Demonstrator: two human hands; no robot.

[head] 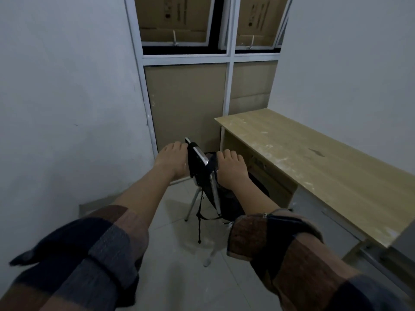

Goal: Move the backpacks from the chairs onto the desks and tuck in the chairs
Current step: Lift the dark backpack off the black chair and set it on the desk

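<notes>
Backpack [233, 198] on chair [203, 167] beside worktop [314, 158]. Left hand [171, 160] grips chair back; right hand [231, 167] curls on bag top. Lift straight up, clear backrest, watch dangling strap

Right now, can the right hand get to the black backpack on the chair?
Probably yes. The right hand is already down at the top of the backpack on the chair, fingers curled there, with nothing between them. Whether it actually grips the backpack is unclear.
</notes>
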